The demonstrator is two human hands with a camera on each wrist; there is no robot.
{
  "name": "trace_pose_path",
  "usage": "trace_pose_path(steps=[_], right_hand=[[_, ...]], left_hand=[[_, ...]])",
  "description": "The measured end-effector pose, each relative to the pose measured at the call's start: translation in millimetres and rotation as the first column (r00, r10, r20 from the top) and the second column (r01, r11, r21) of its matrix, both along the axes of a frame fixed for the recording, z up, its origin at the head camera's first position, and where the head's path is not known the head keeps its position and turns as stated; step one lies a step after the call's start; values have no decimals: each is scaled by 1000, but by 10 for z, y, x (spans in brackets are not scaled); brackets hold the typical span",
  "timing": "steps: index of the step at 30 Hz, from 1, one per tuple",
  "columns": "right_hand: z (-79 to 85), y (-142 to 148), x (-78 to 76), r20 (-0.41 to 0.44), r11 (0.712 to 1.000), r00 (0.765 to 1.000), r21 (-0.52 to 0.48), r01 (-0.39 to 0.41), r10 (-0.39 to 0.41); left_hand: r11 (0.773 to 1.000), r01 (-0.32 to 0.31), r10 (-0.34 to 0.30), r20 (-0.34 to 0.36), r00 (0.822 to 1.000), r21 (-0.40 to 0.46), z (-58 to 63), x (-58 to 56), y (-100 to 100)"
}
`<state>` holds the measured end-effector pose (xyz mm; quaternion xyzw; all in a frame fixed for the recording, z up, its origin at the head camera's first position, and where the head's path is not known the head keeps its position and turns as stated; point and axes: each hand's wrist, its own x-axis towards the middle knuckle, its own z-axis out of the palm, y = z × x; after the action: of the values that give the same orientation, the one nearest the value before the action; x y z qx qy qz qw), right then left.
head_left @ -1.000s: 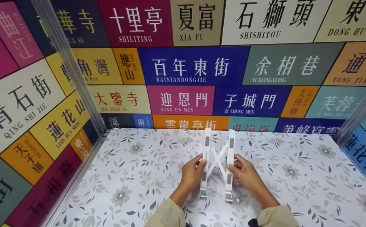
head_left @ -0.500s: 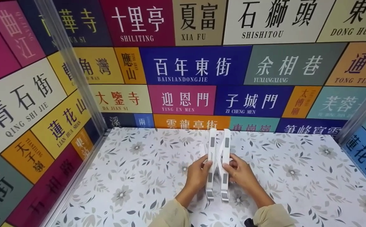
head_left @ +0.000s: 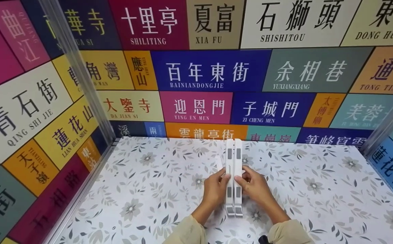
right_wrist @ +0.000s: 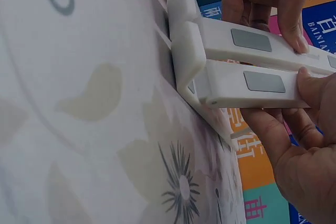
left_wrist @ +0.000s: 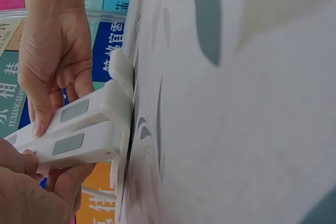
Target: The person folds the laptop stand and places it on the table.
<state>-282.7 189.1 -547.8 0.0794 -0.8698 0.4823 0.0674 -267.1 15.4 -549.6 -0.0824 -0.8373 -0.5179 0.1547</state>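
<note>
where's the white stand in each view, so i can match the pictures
Head: the white stand is lower middle, slightly right of centre, between the left hand and the right hand.
Left wrist: left side, around and below mid-height.
Right wrist: upper right.
Shared landmark: the orange wall sign behind the stand, partly hidden in each.

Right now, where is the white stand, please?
In the head view's lower half, the white stand is right of centre, held between the left hand and right hand.
</note>
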Motion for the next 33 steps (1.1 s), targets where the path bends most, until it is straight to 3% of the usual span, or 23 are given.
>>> trace_pose_path(steps=[7,15,25,33], right_hand=[[-15,-46,9,-28,1000,1000,20,10,-9],[-37,-55,27,-25,1000,1000,23,18,-17],[-46,-85,101,50,994,999,-108,-5,10],[-31,-98,88,51,993,999,-118,-12,18]], left_hand=[[999,29,-31,42,999,36,-26,10,-25],[998,52,-53,73,996,19,-2,5,-45],[994,111,-111,62,992,-4,38,-29,-94],[993,118,-120,74,990,30,42,-43,-97]])
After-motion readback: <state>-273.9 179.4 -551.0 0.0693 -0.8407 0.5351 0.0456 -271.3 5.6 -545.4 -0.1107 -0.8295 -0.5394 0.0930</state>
